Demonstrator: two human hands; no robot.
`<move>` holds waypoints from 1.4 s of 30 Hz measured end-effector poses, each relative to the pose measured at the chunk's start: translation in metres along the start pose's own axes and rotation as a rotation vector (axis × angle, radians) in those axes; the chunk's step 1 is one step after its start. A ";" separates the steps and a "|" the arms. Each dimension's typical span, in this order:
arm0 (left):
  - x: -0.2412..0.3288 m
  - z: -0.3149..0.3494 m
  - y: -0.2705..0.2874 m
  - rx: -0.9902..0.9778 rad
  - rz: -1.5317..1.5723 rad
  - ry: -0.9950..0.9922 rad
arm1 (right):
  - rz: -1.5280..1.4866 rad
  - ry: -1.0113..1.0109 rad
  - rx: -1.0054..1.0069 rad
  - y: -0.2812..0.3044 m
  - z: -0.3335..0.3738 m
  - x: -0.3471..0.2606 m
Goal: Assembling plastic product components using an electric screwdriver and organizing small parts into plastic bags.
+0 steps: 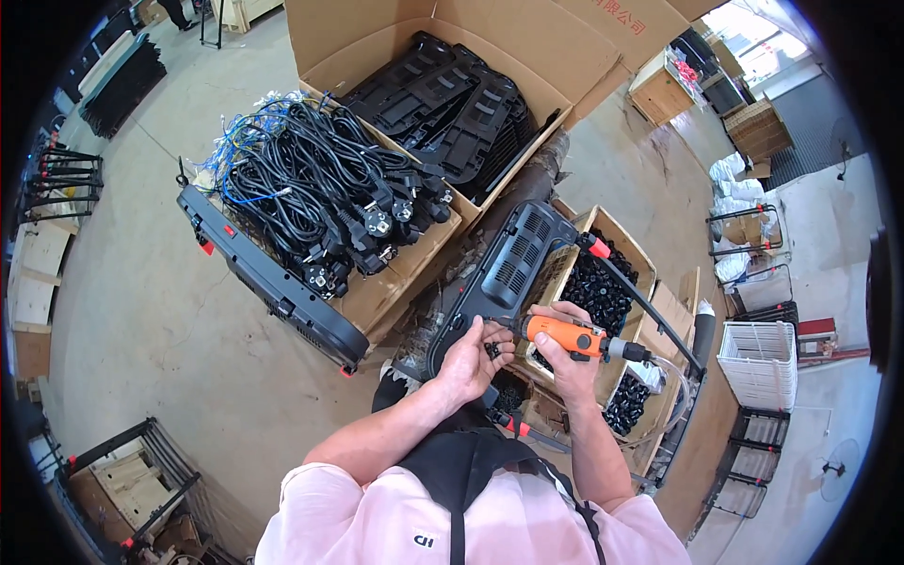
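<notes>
Right now, both hands work at the near end of a long black vented panel (504, 268) lying over the person's lap.
Left hand (468, 363) pinches small black screws; right hand (568, 363) grips an orange power screwdriver (565, 336). Panel looks stiff, light plastic, best steadied by its edges.

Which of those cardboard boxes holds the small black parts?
The small open box right beside the right hand; the big box farther off holds flat black panels.
</notes>
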State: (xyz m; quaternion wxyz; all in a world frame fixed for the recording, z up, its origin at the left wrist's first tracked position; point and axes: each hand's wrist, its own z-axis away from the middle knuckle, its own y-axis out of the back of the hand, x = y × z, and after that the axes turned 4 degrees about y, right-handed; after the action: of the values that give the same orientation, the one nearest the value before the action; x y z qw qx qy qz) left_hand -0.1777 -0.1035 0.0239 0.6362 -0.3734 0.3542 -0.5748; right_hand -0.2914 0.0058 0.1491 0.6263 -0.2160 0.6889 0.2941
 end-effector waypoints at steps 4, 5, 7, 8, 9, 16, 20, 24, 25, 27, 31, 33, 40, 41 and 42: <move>-0.012 0.006 0.002 0.112 -0.100 0.078 | -0.026 0.008 -0.013 -0.014 -0.008 0.016; -0.015 0.008 0.006 0.114 -0.192 0.094 | -0.032 -0.004 -0.022 -0.016 -0.010 0.021; -0.016 0.015 0.015 0.106 -0.241 0.103 | -0.034 -0.025 -0.037 -0.023 -0.013 0.024; -0.015 0.019 0.019 0.097 -0.293 0.115 | -0.035 -0.027 -0.043 -0.025 -0.014 0.025; -0.014 0.021 0.023 0.105 -0.345 0.128 | -0.023 -0.028 -0.053 -0.026 -0.015 0.027; -0.002 0.037 0.019 0.176 -0.383 0.113 | -0.010 -0.038 -0.077 -0.033 -0.017 0.035; -0.003 0.040 0.028 0.133 -0.487 0.049 | 0.003 -0.035 -0.115 -0.043 -0.021 0.025; 0.003 0.041 0.037 0.062 -0.629 0.005 | 0.101 -0.027 -0.171 -0.053 -0.025 0.019; 0.004 0.042 0.038 0.063 -0.626 0.003 | 0.119 0.005 -0.204 -0.055 -0.027 0.020; 0.004 0.045 0.038 0.077 -0.538 -0.019 | 0.103 0.011 -0.199 -0.056 -0.029 0.028; 0.007 0.052 0.028 0.172 -0.446 0.027 | 0.111 0.001 -0.210 -0.060 -0.030 0.025; 0.009 0.054 0.026 0.187 -0.414 0.028 | 0.114 0.002 -0.209 -0.060 -0.029 0.027; 0.007 0.043 0.042 0.118 -0.331 0.023 | 0.098 -0.054 -0.150 -0.057 -0.024 0.017; 0.005 0.041 0.039 0.126 -0.265 0.005 | 0.117 0.009 -0.145 -0.051 -0.017 0.014; 0.005 0.040 0.037 0.135 -0.197 -0.012 | 0.115 0.011 -0.144 -0.046 -0.012 0.009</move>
State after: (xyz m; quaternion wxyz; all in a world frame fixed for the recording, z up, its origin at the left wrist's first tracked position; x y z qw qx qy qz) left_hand -0.1247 -0.1031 0.0100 0.6024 -0.3662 0.2727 -0.6547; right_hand -0.2709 -0.0353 0.1347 0.5873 -0.2223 0.6807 0.3774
